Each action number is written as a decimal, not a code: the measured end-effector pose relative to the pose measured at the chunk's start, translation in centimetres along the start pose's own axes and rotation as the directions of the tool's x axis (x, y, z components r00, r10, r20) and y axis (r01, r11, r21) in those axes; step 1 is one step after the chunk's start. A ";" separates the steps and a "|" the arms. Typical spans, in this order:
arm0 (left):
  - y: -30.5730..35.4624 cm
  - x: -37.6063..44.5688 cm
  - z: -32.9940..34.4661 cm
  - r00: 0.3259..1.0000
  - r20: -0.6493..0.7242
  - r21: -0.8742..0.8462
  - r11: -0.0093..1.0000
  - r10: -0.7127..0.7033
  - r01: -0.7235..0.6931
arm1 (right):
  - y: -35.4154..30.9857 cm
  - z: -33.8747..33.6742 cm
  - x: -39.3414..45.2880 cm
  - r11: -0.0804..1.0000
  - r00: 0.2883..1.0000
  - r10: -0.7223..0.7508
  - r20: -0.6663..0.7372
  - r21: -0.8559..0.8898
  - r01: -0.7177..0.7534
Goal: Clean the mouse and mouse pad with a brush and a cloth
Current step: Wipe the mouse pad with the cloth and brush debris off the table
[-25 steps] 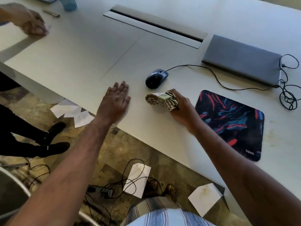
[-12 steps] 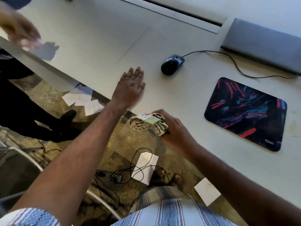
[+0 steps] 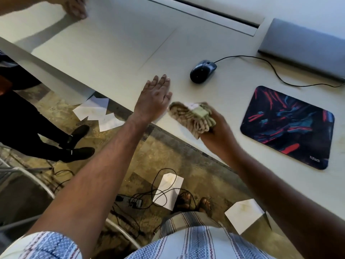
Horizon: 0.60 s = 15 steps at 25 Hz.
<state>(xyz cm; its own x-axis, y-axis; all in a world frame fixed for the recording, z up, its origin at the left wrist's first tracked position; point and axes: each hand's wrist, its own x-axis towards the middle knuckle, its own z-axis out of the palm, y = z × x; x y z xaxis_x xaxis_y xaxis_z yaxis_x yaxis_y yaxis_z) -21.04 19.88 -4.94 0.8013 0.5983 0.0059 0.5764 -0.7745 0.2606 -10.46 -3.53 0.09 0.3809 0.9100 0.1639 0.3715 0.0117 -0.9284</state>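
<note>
1. In the head view, my right hand (image 3: 218, 133) had its fingers (image 3: 214, 116) clenched around the bunched cloth (image 3: 190, 116) at the near edge of the desk (image 3: 121, 43); the cloth was blurred, so I could not tell whether it touched the surface.
2. My left hand (image 3: 155, 98) lay flat on the desk, fingers released, just beside the cloth.
3. The mouse (image 3: 202, 71) sat beyond both hands, near the left fingertips but apart from them; the mouse pad (image 3: 287, 126) lay to the right of the cloth, well clear of the mouse.
4. I saw no brush.
5. To wipe well, I judged I should steady the mouse with my left hand, keep the cloth bunched, and mind the cable (image 3: 265, 62) running to the closed laptop (image 3: 306, 45).
</note>
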 end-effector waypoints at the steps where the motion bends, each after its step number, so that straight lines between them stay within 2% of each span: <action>1: 0.1 -0.1 -0.1 1.000 -0.002 -0.003 1.000 0.001 -0.001 | 0.3 -0.7 0.9 1.000 0.999 0.000 -0.043 -0.021 -0.001; 4: 0.3 -0.1 -0.1 1.000 -0.024 -0.022 1.000 -0.017 0.017 | 1.8 -1.8 2.6 0.987 0.992 0.049 -0.117 -0.144 -0.066; 6: 0.1 -0.1 0.0 0.999 -0.030 -0.032 0.999 -0.020 0.019 | 2.4 -1.2 2.6 0.977 0.989 0.087 -0.119 -0.186 -0.109; 8: 0.0 0.0 0.2 0.999 -0.032 -0.034 0.999 -0.010 0.009 | 2.4 -0.2 1.8 0.971 0.992 0.070 -0.103 -0.220 -0.092; 13: -0.3 0.3 0.4 0.999 -0.047 -0.045 0.999 -0.002 0.000 | 1.5 3.0 -1.6 0.987 0.994 0.085 0.068 -0.141 -0.075; 15: -0.1 0.2 0.6 0.997 -0.072 -0.059 0.998 -0.011 0.006 | 1.2 4.1 -2.9 0.988 0.978 0.135 0.161 -0.093 -0.121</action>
<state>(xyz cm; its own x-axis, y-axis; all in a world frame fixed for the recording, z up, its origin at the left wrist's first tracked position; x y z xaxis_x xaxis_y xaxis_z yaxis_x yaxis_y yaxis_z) -20.84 20.01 -5.53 0.7813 0.6199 0.0730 0.5710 -0.7571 0.3174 -14.60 -4.42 -2.89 0.2863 0.9580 -0.0184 0.3996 -0.1368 -0.9064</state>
